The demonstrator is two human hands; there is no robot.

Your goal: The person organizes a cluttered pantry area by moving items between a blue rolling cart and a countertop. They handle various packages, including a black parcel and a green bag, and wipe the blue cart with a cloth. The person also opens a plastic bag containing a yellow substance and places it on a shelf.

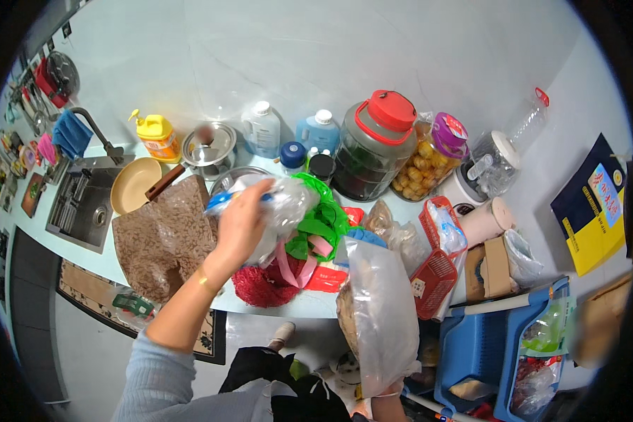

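My left hand [243,214] is closed on a crumpled clear plastic bag [292,200] with a blue part, slightly blurred, above the counter. Under and beside it lie a bright green plastic bag [323,221], a dark red mesh bundle [264,287] and a pink strap [299,267]. Low in the view, my right hand [387,397] grips the bottom of a large translucent plastic bag [381,309]; most of its fingers are hidden. Something brown shows along that bag's left side. A brown patterned cloth [165,235] drapes over the counter edge left of my left arm.
A sink [84,204], yellow pan [135,184] and lidded pot [209,149] are to the left. Along the wall stand bottles, a big red-lidded jar [376,144] and a purple-lidded jar [430,158]. Red baskets [439,271] and a blue plastic rack [475,352] are at right.
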